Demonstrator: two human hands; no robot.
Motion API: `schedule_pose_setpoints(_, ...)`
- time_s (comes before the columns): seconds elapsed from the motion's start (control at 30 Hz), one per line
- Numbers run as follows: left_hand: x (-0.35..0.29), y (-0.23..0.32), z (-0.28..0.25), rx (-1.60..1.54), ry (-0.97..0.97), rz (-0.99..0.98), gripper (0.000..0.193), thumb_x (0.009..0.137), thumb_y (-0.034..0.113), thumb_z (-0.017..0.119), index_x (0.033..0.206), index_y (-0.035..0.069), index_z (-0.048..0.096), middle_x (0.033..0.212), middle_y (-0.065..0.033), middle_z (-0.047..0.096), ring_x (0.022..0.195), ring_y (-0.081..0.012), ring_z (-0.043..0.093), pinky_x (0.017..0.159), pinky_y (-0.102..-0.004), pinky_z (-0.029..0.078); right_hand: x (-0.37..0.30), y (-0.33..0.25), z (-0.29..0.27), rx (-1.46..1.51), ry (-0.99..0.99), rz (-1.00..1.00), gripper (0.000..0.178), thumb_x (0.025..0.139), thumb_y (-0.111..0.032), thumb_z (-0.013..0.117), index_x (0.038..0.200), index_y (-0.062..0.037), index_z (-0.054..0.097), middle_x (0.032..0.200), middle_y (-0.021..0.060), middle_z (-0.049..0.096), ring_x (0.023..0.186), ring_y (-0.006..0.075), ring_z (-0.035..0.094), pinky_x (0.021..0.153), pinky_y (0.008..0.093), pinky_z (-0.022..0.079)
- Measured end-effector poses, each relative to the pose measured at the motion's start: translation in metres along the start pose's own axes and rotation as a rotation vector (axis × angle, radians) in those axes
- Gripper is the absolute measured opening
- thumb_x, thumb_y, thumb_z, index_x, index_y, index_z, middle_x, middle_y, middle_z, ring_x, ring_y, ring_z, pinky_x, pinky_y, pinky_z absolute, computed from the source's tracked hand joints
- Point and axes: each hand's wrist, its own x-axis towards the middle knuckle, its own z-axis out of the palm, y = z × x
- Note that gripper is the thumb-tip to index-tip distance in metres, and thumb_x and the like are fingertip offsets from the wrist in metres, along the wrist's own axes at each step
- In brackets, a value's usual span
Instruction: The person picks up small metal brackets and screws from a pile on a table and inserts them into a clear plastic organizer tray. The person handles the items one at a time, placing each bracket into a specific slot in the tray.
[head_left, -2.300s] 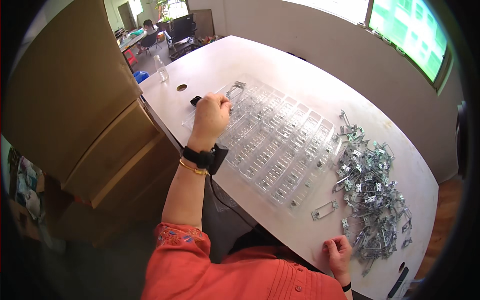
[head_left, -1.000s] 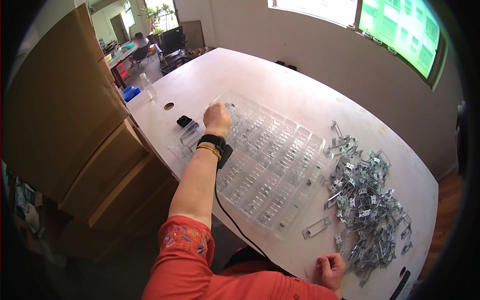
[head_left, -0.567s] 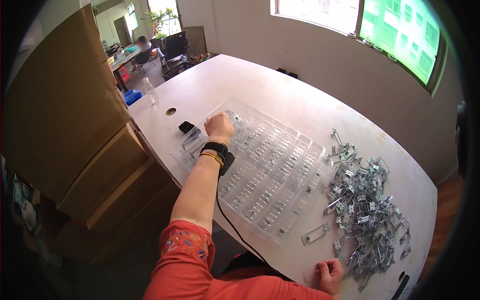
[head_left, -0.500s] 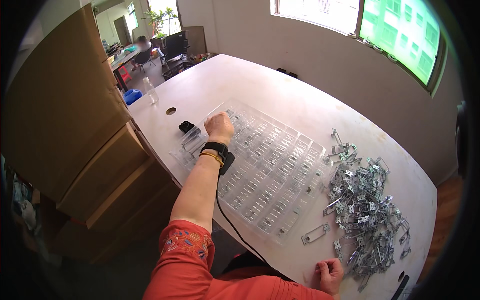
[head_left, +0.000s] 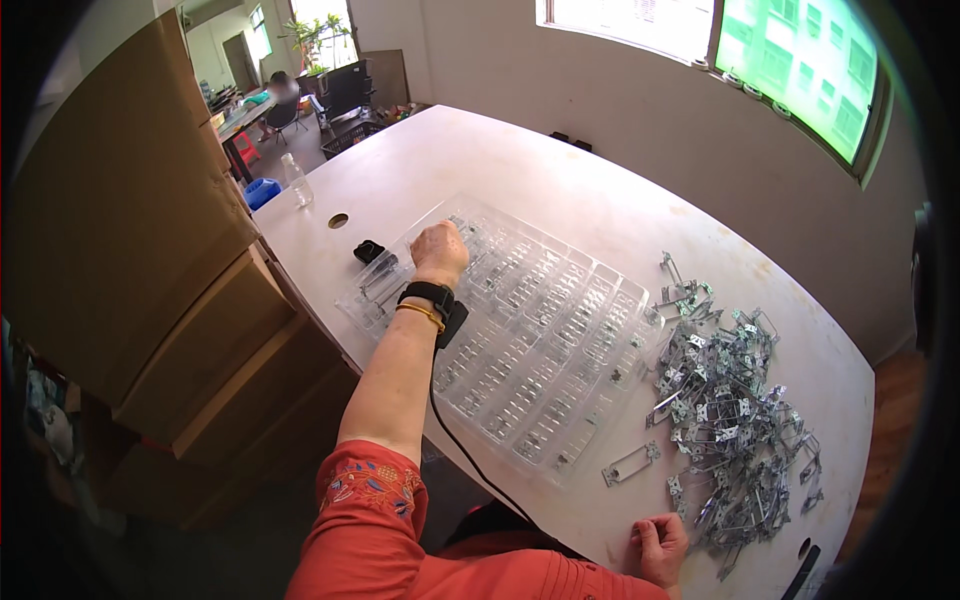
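My left hand [head_left: 440, 252] reaches over the far left part of a clear plastic tray [head_left: 572, 243]. It is closed with its back toward me, and what its fingertips hold, if anything, is hidden. Rows of small metal brackets [head_left: 542, 290] lie in the tray's molded slots. Down by the table's near edge rests my right hand [head_left: 660, 548], fingers curled and thumb pressed in, with nothing showing between them. A loose metal bracket [head_left: 632, 464] lies just above it. To the right spreads a large tangled heap of metal brackets [head_left: 735, 430].
A black object [head_left: 368, 252] sits beside the tray's left corner. Farther back are a round hole [head_left: 339, 221] in the white table [head_left: 440, 150] and a clear bottle [head_left: 297, 182]. Cardboard boxes [head_left: 130, 240] stand along the left. A black cable [head_left: 470, 462] runs from my left wrist.
The view has shifted very slightly. My left hand stays over the same part of the tray, and my right hand keeps its place.
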Motion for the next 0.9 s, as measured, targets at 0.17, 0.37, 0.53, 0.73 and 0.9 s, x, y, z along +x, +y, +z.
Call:
schedule_pose_setpoints(0.17,-0.002,-0.002,-0.001,-0.028,0.074,0.031,0.020,0.088,0.011,0.070,0.100,0.001,0.081,0.106,-0.0286,0.078,0.106,-0.0446,0.076,0.095,-0.0488,0.062,0.000,0.000,0.000,-0.019,-0.013,-0.014,0.014,0.105,-0.012,0.072,0.098,-0.0032,0.064,0.084,0.0043,0.073,0.066,0.0094,0.067,0.062,0.0240,0.053)
schedule_pose_setpoints(0.37,-0.009,-0.006,-0.003,-0.002,0.282,0.051,0.024,0.090,0.012,0.066,0.107,0.007,0.081,0.112,-0.0223,0.077,0.108,-0.0396,0.074,0.098,-0.0487,0.058,-0.002,0.001,0.001,0.013,-0.006,0.005,0.014,0.106,-0.012,0.072,0.099,-0.0031,0.063,0.086,0.0041,0.073,0.069,0.0089,0.067,0.065,0.0240,0.053)
schedule_pose_setpoints(0.53,-0.046,0.007,-0.048,-0.103,0.408,0.128,0.026,0.091,0.009,0.063,0.111,0.007,0.078,0.116,-0.0164,0.074,0.114,-0.0375,0.069,0.100,-0.0491,0.053,-0.004,-0.005,0.001,-0.030,-0.008,-0.018,0.012,0.106,-0.010,0.071,0.100,-0.0031,0.064,0.088,0.0034,0.073,0.072,0.0085,0.067,0.067,0.0238,0.054)
schedule_pose_setpoints(0.73,-0.103,0.007,-0.083,-0.138,0.612,0.227,0.033,0.089,-0.002,0.059,0.117,0.005,0.077,0.117,-0.0153,0.074,0.114,-0.0362,0.069,0.102,-0.0479,0.052,-0.007,-0.003,0.000,-0.033,-0.027,-0.054,0.007,0.106,-0.006,0.070,0.102,-0.0026,0.065,0.088,0.0028,0.073,0.073,0.0083,0.067,0.069,0.0245,0.055)
schedule_pose_setpoints(0.9,-0.163,0.013,-0.095,-0.215,0.679,0.393,0.029,0.094,-0.007,0.059,0.118,0.002,0.074,0.115,-0.0168,0.073,0.115,-0.0356,0.068,0.103,-0.0483,0.051,-0.015,-0.011,-0.003,-0.089,-0.007,-0.087,0.008,0.104,-0.008,0.072,0.100,-0.0015,0.068,0.083,0.0035,0.073,0.073,0.0103,0.069,0.070,0.0250,0.054)
